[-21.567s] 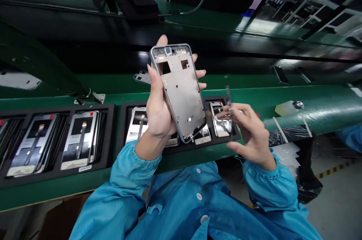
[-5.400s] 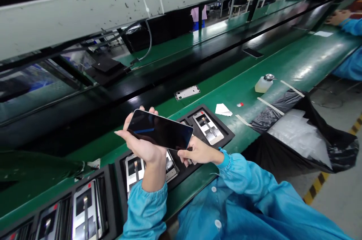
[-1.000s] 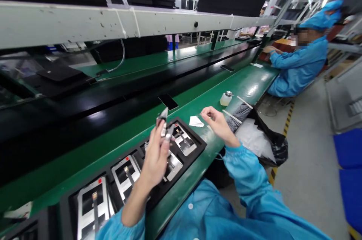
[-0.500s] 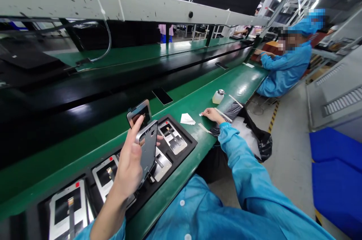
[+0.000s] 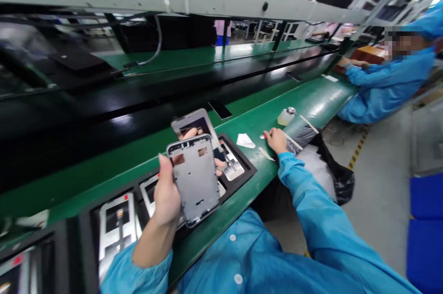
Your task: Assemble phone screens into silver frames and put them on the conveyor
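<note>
My left hand [image 5: 167,197] is wrapped round a grey phone frame [image 5: 195,178], its inner face with cut-outs turned toward me. A phone screen part [image 5: 197,121] sticks up behind the frame, held in the same hand by fingers passing between the two. On the green bench, my right hand [image 5: 277,140] pinches at a small red and white piece [image 5: 263,136], too small to name. A folded white paper [image 5: 245,141] lies left of that hand. Under the left hand, a black tray [image 5: 251,170] holds several screen parts [image 5: 232,165] with red stickers.
A bottle of pale yellow liquid [image 5: 286,116] stands beyond my right hand. A black plastic bag [image 5: 341,181] hangs at the bench edge, near pale strips. A dark phone [image 5: 220,109] lies toward the black conveyor belt [image 5: 145,95]. A co-worker in blue [image 5: 387,81] sits farther right.
My left hand has turned the phone frame, so its broad face shows instead of its side. A red bit now shows at my right fingertips. The whole view has swung left.
</note>
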Available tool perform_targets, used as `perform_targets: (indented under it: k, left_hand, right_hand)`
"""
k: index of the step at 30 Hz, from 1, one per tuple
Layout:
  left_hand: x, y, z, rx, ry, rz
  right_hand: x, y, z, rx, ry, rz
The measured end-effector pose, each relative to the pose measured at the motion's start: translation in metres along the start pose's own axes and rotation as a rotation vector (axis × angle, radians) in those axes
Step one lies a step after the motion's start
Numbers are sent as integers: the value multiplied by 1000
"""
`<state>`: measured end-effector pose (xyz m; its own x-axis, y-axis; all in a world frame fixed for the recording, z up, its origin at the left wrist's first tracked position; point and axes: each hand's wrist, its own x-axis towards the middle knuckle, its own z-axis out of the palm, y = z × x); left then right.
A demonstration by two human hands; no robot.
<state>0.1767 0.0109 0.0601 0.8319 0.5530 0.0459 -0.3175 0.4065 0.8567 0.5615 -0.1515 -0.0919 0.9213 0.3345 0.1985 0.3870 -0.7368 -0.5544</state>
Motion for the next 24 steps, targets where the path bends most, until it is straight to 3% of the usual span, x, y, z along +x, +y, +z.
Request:
perform_targets:
  k: [6,9,11,13,15,17,21,24]
  left_hand:
    - [-20,16,9,-351,-253,-111]
    - [-29,17,14,-457,-332,-143]
    - [-33,16,17,-492,-337,-159]
    - [-36,15,20,-499,-325,-165]
    - [-37,15,21,-485,-303,-159]
    - [-37,14,21,-472,-289,-142]
    - [-40,15,20,-449,-224,-130]
    - [-45,20,20,-463,-162,-76]
  right_hand:
    - [-36,-27,-4,350,102,-160]
    - [-81,-56,-5,538,-22,-307]
    - [-115,-83,-18,715,-250,-407]
    - [-142,-114,-38,1032,-654,-467]
    - [-159,-145,-61,1202,-1011,-504]
    - [-167,-168,-78,1212,-1178,-528]
    - [-172,-173,-75,1218,-1151,-413]
    - [-172,-146,-51,1328,-944,-187]
